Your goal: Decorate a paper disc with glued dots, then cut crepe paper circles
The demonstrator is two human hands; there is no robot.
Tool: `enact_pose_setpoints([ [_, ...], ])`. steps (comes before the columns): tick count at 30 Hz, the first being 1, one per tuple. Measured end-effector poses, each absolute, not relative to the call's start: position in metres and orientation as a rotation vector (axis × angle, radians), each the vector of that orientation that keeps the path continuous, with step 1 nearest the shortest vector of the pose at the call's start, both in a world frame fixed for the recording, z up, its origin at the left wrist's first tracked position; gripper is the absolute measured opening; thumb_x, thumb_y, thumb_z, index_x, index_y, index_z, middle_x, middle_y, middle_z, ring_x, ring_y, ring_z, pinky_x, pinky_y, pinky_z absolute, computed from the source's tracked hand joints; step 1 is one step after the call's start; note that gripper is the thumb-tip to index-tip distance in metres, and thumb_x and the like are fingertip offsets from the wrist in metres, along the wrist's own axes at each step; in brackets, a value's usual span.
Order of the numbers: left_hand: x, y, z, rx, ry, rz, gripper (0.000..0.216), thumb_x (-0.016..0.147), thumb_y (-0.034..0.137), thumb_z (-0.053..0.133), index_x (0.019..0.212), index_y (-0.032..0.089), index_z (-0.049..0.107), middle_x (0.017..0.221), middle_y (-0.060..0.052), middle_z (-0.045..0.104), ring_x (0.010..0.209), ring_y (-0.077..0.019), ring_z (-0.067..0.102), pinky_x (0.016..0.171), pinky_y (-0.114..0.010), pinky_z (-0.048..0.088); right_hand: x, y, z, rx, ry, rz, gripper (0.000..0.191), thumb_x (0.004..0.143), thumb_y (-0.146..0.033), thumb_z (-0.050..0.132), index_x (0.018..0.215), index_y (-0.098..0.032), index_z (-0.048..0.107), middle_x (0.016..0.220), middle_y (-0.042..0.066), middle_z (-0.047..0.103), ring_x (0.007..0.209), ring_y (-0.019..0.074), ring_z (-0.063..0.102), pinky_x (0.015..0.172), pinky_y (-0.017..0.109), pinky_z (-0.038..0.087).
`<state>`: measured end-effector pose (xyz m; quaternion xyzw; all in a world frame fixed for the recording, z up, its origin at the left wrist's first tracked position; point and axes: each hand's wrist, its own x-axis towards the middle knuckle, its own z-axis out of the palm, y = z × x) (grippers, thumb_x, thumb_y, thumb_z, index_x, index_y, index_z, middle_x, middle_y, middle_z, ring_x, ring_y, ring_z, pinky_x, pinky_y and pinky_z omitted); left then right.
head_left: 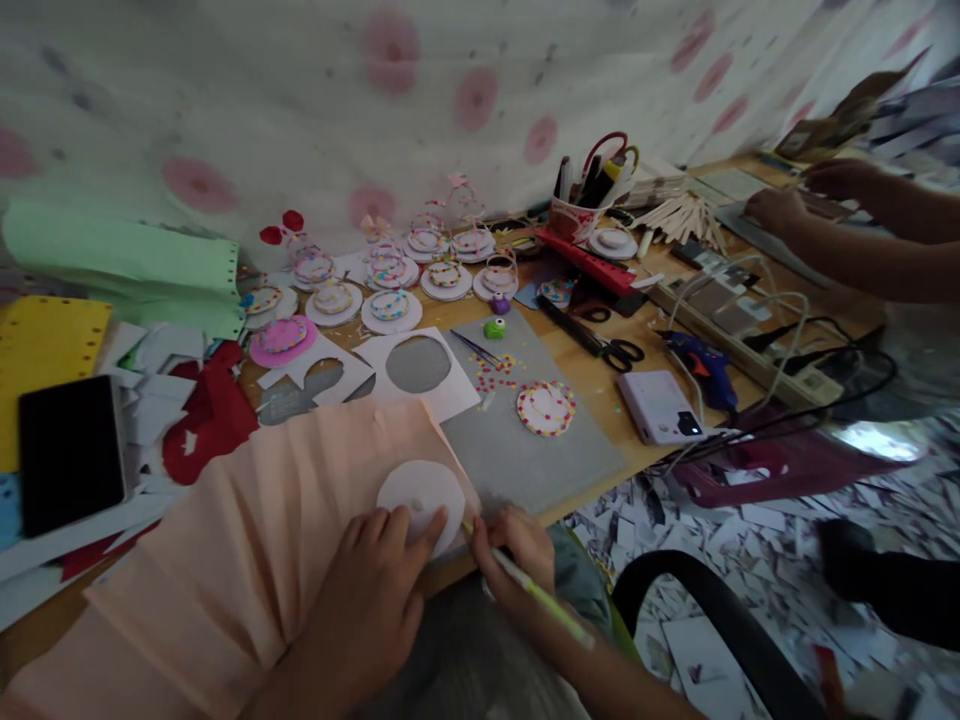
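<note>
My left hand (375, 585) lies flat with fingers spread on a white paper disc (420, 495), pressing it onto a creased peach sheet (247, 560) at the table's near edge. My right hand (517, 550) pinches a pale green pencil (536, 592), its tip at the disc's right rim. A decorated disc with coloured dots (545, 407) lies on a grey mat (517, 440) beyond.
Several small decorated paper cakes (390, 290) stand at the back. Black scissors (600, 345), a blue glue gun (701, 365), a white phone (660, 407) and a black phone (69, 452) lie around. Another person's hands (810, 195) work at the far right. A chair arm (705, 610) curves nearby.
</note>
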<state>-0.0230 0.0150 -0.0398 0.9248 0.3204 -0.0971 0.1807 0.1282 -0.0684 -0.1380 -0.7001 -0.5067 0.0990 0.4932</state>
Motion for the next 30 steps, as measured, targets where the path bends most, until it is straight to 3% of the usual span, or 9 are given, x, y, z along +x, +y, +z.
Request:
enact_pose_setpoints([
  [12,-0.019,0.017,-0.032,2.66,0.854,-0.367,0.07,0.075,0.001,0.043,0.141,0.022,0.047,0.107,-0.01,0.06,0.097,-0.0268,0.052,0.087,-0.044,0.042,0.118,-0.075,-0.144,-1.586,-1.27,0.145,0.037,0.086,-0.014,0.055,0.055,-0.024,0.036,0.047,-0.003,0.047,0.044,0.0146,0.042,0.05,0.032,0.029],
  [20,-0.033,0.031,-0.036,2.547,0.782,-0.146,0.063,0.074,0.0,0.043,0.132,0.02,0.057,0.113,-0.01,0.062,0.109,-0.0259,0.055,0.1,-0.046,0.041,0.122,-0.083,-0.118,-1.556,-1.171,0.224,0.024,0.087,-0.024,0.057,0.066,-0.024,0.045,0.053,-0.003,0.054,0.047,0.0136,0.051,0.05,0.027,0.04],
  [26,-0.044,0.066,-0.024,2.29,0.739,-0.29,0.049,0.087,0.013,0.04,0.132,0.019,0.058,0.135,-0.008,0.062,0.124,-0.0238,0.056,0.106,-0.039,0.041,0.137,-0.092,-0.092,-1.515,-1.268,0.404,0.011,0.083,-0.018,0.062,0.079,-0.023,0.054,0.064,-0.004,0.056,0.053,0.0112,0.053,0.049,0.02,0.042],
  [30,-0.037,0.095,-0.012,2.06,0.698,-0.427,0.043,0.097,0.032,0.039,0.134,0.021,0.057,0.142,-0.006,0.056,0.129,-0.0207,0.052,0.11,-0.033,0.034,0.126,-0.096,-0.083,-1.465,-1.434,0.487,0.015,0.08,-0.01,0.052,0.084,-0.024,0.047,0.062,-0.006,0.051,0.047,0.0087,0.048,0.045,0.018,0.038],
])
